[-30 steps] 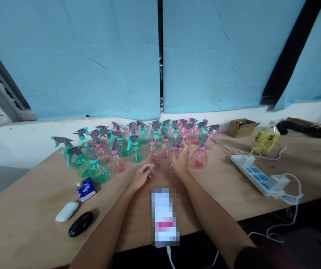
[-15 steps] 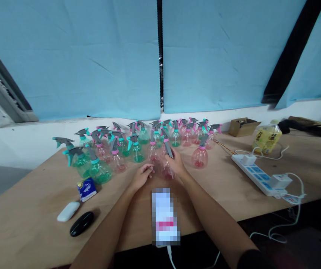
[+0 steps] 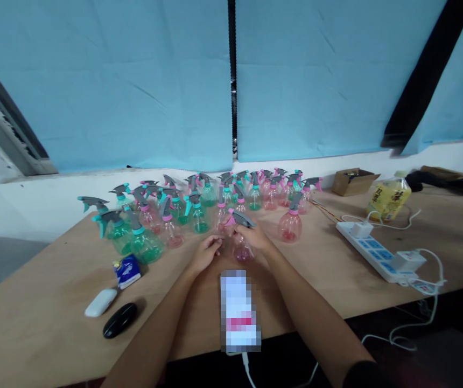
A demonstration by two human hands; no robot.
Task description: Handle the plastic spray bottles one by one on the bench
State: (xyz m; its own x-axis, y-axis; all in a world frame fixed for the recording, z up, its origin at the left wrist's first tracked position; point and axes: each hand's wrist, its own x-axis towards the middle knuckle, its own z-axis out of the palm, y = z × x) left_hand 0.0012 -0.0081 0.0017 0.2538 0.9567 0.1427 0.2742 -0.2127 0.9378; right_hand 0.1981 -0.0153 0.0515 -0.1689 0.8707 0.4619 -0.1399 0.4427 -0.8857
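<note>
My right hand (image 3: 253, 236) is closed around the neck of a clear pink spray bottle (image 3: 242, 250) standing upright on the table. Its grey spray head (image 3: 243, 218) shows above the fingers, the pink trigger side facing left. Just left of this bottle, my left hand (image 3: 206, 253) rests low over the table, fingers loosely curled and a little apart, with nothing visible in it. Beyond both hands stand several pink and green spray bottles, among them a green one (image 3: 199, 220) and a pink one (image 3: 172, 231). Another pink spray bottle (image 3: 290, 226) stands to the right.
A phone (image 3: 240, 312) on a cable lies in front of me. On the left are a blue packet (image 3: 127, 271), a white case (image 3: 100, 303) and a black case (image 3: 119, 320). A power strip (image 3: 371, 250), yellow drink bottle (image 3: 388, 198) and cardboard box (image 3: 352, 183) are on the right.
The spray head on the bottle in my right hand has turned, so its pink trigger side now points left. My left hand has hardly moved.
</note>
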